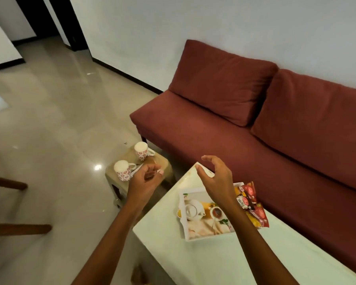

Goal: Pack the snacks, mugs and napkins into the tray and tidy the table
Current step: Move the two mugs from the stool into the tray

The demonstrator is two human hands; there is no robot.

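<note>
Two floral mugs on the low side stool — likely ceramic, breakable, best taken by handles — left hand loosely curled, right hand spread, both empty.

This was a home living room. A long maroon sofa with two loose back cushions stood against a plain white wall, over a glossy tiled floor with dark skirting. Just in front of the sofa stood a low white bench carrying a printed serving tray and red snack packets. Near it, a small wooden stool held two floral mugs. A dark doorway opened at the far left
</note>
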